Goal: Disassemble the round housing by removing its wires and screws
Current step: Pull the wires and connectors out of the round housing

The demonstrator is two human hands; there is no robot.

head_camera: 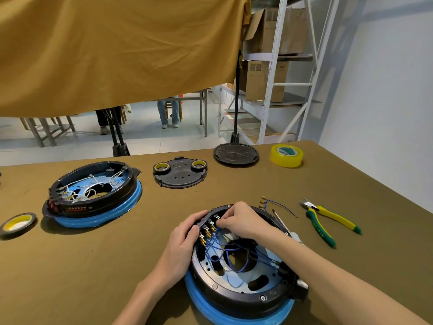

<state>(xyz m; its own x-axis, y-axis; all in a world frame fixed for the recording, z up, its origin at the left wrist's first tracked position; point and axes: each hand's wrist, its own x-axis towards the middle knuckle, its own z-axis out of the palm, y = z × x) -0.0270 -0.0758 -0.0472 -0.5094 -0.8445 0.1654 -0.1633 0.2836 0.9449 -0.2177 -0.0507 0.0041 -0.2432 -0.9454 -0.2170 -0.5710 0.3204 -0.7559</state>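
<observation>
Head view: the housing [241, 273] sits on the counter [93, 254]. The left hand [185, 233] grips its rim; the right hand [236, 218] pinches a blue wire [225, 248] at the terminals [207, 233].

background: mustard cloth backdrop [117, 55] hung overhead; white metal shelving [276, 66] stacked with cardboard boxes [264, 80]; pale wall [386, 90]; light tiled floor [145, 134]; wooden tables [44, 130] seen beyond.
</observation>
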